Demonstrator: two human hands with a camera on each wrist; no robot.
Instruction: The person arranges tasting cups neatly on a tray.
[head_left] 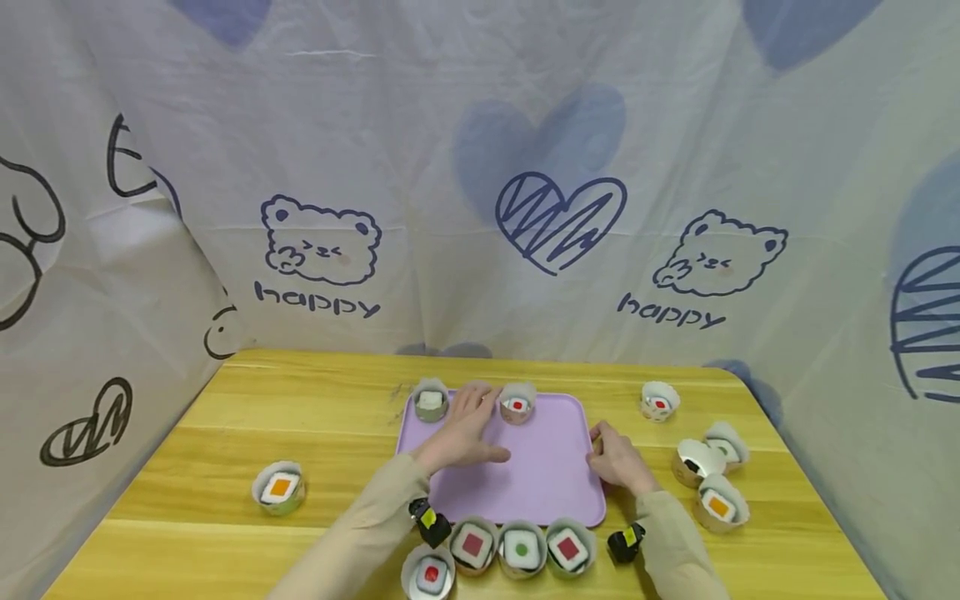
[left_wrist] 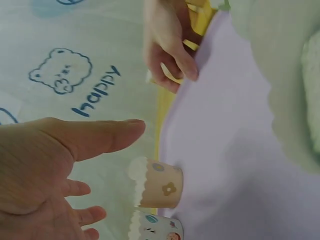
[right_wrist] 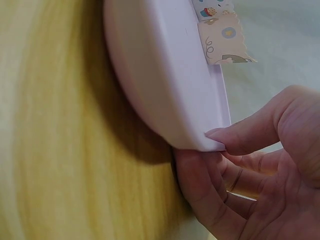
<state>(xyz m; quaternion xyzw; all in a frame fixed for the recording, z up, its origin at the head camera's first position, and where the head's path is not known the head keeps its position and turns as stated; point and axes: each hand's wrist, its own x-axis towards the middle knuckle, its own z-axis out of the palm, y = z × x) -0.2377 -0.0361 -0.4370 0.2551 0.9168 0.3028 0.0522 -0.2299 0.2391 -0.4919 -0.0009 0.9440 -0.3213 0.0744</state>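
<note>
A lilac tray (head_left: 540,475) lies on the wooden table. At its right rim my right hand (head_left: 618,458) pinches the edge, thumb on top and fingers underneath, as the right wrist view shows. My left hand (head_left: 467,429) is over the tray's left part with fingers spread and thumb apart, holding nothing. Its fingertips are between two paper cups at the tray's back: one cup (head_left: 431,408) with a whitish piece at the corner, another cup (head_left: 517,406) with a white, red-centred sushi-like piece. In the left wrist view, two patterned cups (left_wrist: 167,189) stand near the left hand.
Along the tray's front edge stand several paper cups (head_left: 521,550) with sushi-like pieces, one more cup (head_left: 428,575) nearer me. A cup (head_left: 278,487) with an orange-centred piece sits at left. Several cups (head_left: 720,504) stand at right. A printed cloth (head_left: 450,250) hangs behind the table.
</note>
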